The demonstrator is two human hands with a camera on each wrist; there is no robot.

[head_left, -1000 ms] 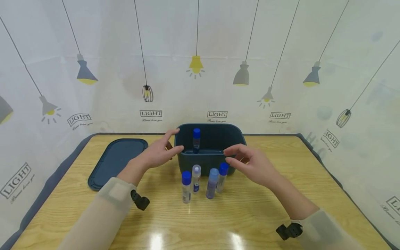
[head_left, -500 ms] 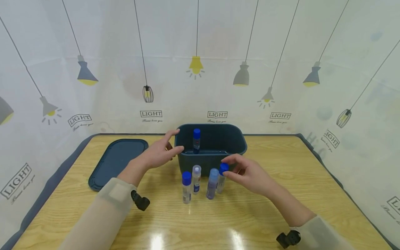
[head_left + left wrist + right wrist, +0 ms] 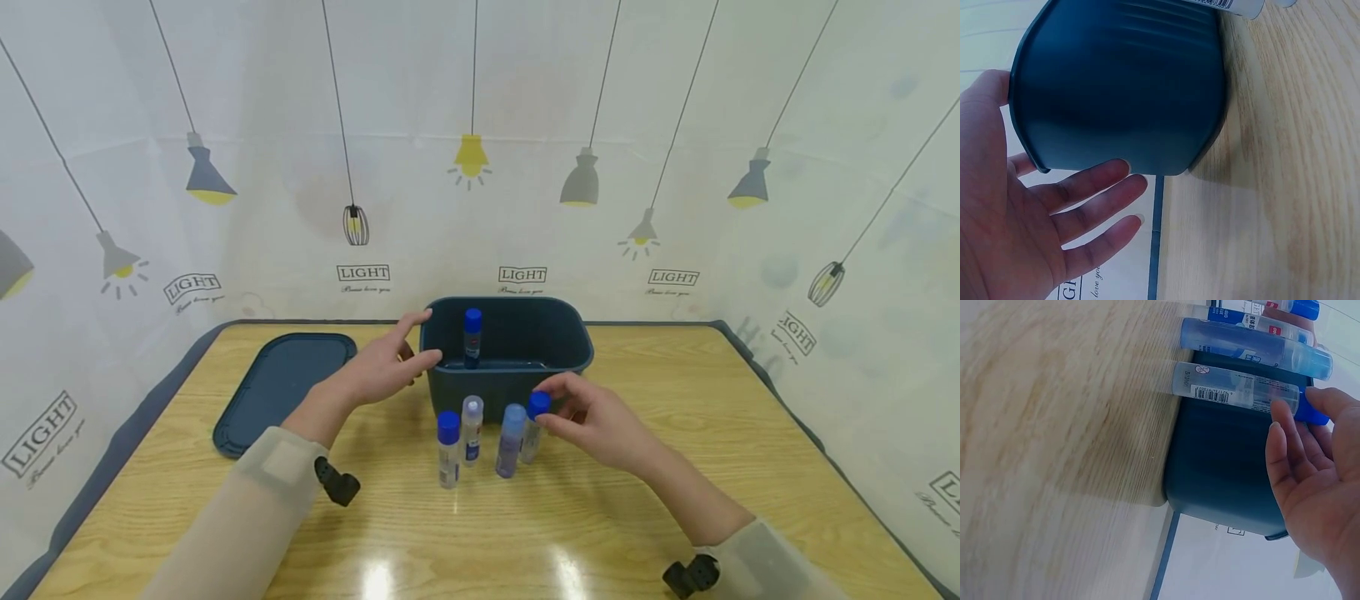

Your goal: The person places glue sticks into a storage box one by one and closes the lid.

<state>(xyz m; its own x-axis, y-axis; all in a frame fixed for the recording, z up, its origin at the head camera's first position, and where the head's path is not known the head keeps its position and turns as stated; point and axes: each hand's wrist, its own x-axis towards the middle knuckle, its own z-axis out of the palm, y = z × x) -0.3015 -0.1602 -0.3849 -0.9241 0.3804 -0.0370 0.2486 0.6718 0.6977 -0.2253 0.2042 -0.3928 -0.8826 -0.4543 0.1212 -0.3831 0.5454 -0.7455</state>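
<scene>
From the head view I read "LIGHT" across the white printed backdrop (image 3: 412, 92); the left hand (image 3: 375, 367), fingers apart, touches the left rim of a dark-blue plastic bin (image 3: 504, 386), and the right hand (image 3: 607, 421) pinches the blue cap (image 3: 539, 405) of a clear cylindrical tube (image 3: 531, 439) upright on the bin's near side. Left wrist: "love you" in script. Right wrist: the tube's barcode (image 3: 1211, 394).

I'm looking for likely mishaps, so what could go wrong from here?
The right hand holds the rightmost bottle by its blue cap, so the cap might come loose and the bottle drop. The light-blue-capped bottle stands close beside it and could be knocked over during a lift. Inside the bin, the upright bottle might topple if the left hand, at the bin's left end, jolts it.
</scene>
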